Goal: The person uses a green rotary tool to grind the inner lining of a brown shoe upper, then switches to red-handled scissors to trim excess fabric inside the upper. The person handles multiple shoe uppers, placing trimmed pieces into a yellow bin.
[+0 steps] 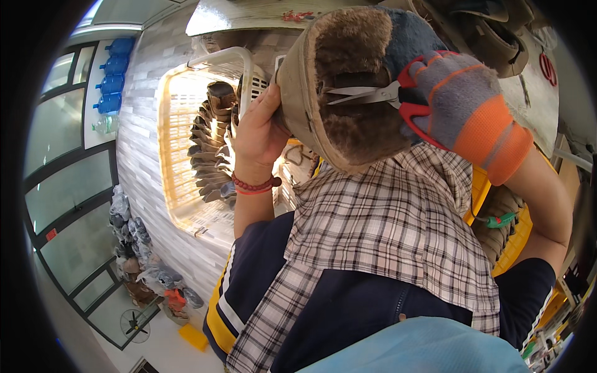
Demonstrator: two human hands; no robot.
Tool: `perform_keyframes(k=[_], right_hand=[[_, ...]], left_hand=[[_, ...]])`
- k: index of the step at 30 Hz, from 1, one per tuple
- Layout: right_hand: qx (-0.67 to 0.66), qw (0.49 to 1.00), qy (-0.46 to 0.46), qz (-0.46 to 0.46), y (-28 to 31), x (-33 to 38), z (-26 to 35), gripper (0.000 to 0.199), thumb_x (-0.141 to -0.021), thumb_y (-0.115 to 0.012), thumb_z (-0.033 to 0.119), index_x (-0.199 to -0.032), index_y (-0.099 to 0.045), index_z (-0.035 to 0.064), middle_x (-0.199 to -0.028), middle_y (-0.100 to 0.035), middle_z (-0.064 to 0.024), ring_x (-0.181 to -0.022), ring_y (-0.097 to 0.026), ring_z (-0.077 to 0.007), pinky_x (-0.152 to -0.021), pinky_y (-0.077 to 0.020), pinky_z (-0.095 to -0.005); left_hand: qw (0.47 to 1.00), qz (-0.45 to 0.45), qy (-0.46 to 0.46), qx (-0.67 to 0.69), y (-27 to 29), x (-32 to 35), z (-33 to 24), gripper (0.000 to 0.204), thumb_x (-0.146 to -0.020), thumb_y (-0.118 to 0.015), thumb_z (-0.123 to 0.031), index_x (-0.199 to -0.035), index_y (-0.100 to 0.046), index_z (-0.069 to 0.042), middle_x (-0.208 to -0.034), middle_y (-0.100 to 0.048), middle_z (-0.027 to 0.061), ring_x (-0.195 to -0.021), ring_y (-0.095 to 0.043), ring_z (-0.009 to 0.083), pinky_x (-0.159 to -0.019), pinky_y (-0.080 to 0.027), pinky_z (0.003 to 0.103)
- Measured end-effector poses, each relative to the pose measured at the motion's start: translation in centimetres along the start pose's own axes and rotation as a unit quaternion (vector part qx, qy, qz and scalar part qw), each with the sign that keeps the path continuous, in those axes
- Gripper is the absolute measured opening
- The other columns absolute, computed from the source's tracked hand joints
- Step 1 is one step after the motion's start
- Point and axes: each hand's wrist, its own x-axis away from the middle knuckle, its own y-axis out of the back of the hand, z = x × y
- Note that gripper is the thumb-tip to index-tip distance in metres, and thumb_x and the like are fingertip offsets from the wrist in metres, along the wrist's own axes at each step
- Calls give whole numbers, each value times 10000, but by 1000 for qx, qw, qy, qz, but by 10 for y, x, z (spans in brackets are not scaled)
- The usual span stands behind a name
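- 1 tan, brown-plush-lined boot (364,133), 1 o'clock; far end hidden.
- Bare left hand (262,127), 11 o'clock: clasping its side, some fingers hidden.
- Grey-and-orange gloved right hand (457,90), 2 o'clock: clamped on red-handled steel scissors (387,94).

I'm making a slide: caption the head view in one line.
The bare left hand holds a fur-lined brown piece while the gloved right hand holds red-handled scissors at its opening.

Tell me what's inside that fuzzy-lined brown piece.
The piece shows a brown fuzzy lining, with scissors in front; what the scissors and gloved right hand cover can't be seen.
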Motion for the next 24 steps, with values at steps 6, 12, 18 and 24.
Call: perform_keyframes(k=[6,12,18,24], right_hand=[[-9,1000,15,13,-3,-8,3,357,-720,-716,412,-904,-682,108,-790,-661,-57,-710,-666,-198,-588,-545,-331],[-23,1000,17,12,-7,-12,5,372,-720,-716,434,-889,-684,105,-744,-661,-54,-704,-669,-193,-580,-546,-331],[1,999,3,38,2,-3,5,407,-685,-729,435,-928,-654,117,-799,-664,-53,-735,-663,-215,-593,-535,-341],[-185,975,-35,-120,-17,41,-37,534,-597,-805,397,-996,-628,87,-873,-660,-57,-785,-649,-239,-634,-511,-318]], left_hand=[[1000,0,1,11,0,2,-1,324,-968,-447,-299,-1041,-548,0,-872,-581,117,-764,-519,186,-681,-432,299],[1000,0,-1,-3,-3,3,-1,336,-968,-447,-304,-1048,-551,5,-900,-600,113,-792,-552,197,-707,-451,311],[1000,-3,-5,-21,-3,8,-3,344,-979,-419,-293,-1065,-545,16,-913,-604,119,-789,-557,193,-718,-451,312],[998,-58,-15,-8,10,25,-3,324,-989,-387,-251,-1097,-536,17,-929,-609,118,-816,-568,198,-750,-457,320]])
